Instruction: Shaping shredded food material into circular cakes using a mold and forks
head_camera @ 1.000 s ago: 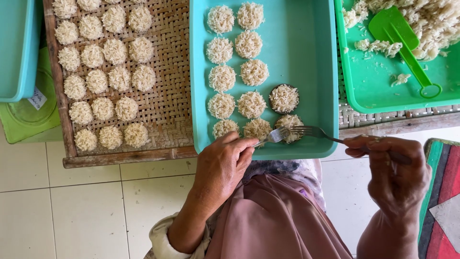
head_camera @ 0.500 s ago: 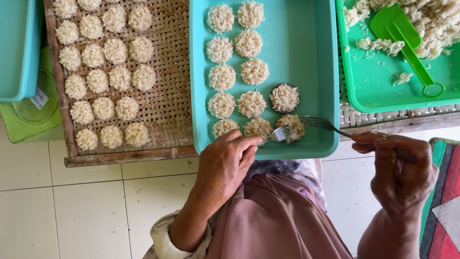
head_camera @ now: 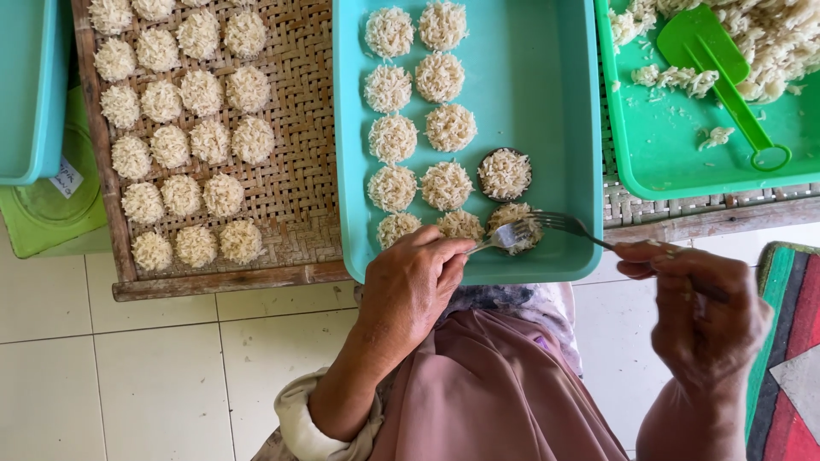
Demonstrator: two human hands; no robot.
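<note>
The rice cake under work lay at the near right of the teal tray, in the near row just right of two finished cakes. My left hand was at the tray's near rim, its fingers pinched together on a small spoon pressed against that cake. My right hand, off the tray to the near right, was clamped on the handle of a fork whose tines lay on the cake's far side. The cake looked looser than its neighbours, so I judged its shaping unfinished.

One cake just beyond it sat inside a dark round mould. I could not tell whether the cake was ready to be released.

By my count, eleven other cakes stood finished on the teal tray, in two columns running to the far edge. The right third of that tray was bare beyond the mould, so I judged there was space left for another column.

To the left, the woven bamboo tray carried many formed cakes in close rows; its right portion was uncovered.

To the far right, the green tray held a heap of loose rice with a green scoop lying against it. I judged that enough stock was left for many more cakes.
</note>
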